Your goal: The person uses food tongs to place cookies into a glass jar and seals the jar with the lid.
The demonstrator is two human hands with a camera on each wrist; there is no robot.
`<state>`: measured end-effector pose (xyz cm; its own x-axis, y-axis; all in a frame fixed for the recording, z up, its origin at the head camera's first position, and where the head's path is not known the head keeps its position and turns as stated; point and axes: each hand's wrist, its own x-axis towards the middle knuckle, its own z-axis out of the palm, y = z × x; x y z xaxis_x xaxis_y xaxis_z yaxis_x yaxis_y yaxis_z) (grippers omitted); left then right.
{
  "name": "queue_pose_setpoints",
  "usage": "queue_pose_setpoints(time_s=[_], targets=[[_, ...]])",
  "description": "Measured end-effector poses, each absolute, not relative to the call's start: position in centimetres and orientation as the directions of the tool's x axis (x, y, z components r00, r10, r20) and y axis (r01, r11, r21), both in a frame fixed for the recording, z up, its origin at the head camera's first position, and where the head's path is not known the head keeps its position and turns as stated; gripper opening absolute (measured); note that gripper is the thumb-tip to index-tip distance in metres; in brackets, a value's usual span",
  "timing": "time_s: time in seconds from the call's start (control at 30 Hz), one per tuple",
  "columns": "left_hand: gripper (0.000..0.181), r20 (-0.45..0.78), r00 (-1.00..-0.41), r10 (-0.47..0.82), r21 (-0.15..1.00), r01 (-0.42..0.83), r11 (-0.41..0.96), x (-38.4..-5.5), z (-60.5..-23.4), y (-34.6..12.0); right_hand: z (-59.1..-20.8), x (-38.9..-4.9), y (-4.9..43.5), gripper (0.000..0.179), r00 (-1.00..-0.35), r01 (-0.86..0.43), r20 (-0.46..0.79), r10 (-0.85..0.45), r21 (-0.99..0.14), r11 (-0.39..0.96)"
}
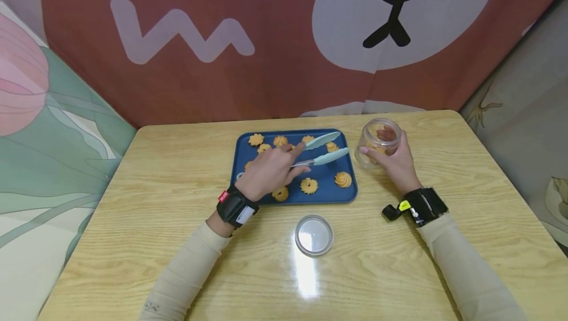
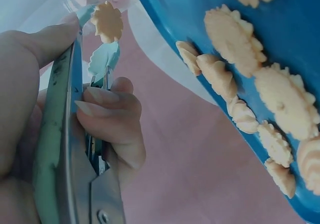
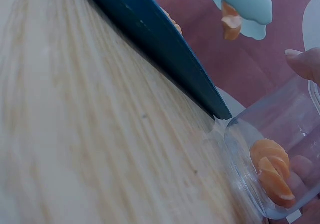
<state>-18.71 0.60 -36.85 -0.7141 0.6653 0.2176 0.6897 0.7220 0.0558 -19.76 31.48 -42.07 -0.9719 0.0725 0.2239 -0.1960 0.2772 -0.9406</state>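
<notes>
My left hand point(image 1: 271, 169) grips metal tongs point(image 2: 80, 149) with pale blue scalloped tips above the baking tray's right half. Between the tips is a cookie point(image 2: 106, 22), which also shows in the right wrist view. My right hand point(image 1: 397, 160) holds a clear jar point(image 1: 367, 156), thumb on the near side and fingers behind it. A couple of cookies point(image 3: 272, 169) lie at the bottom of the jar, whose mouth has no lid on it. The blue tray point(image 1: 330, 195) carries several piped cookies point(image 1: 308, 186); my left hand covers some of them.
A round clear lid point(image 1: 313, 235) lies on the wooden table point(image 1: 355, 276) in front of the tray. The jar stands just right of the tray's edge. A red-brown printed cloth point(image 1: 284, 84) hangs behind the table's far edge.
</notes>
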Motion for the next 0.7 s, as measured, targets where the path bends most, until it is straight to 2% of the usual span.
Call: queue_pose_setpoints(time_s=[0.37, 0.7], targets=[[0.063, 0.258, -0.698, 0.668, 0.041, 0.699, 0.714, -18.6, -36.2, 1.2, -45.0, -21.3, 33.0, 0.081, -0.972, -0.194, 0.223, 0.076, -0.941, 0.278], [0.061, 0.303, -0.669, 0.679, 0.032, 0.719, 0.694, -19.2, -34.6, 2.4, -45.1, -21.6, 33.1, 0.082, -0.972, -0.188, 0.22, 0.086, -0.941, 0.281]])
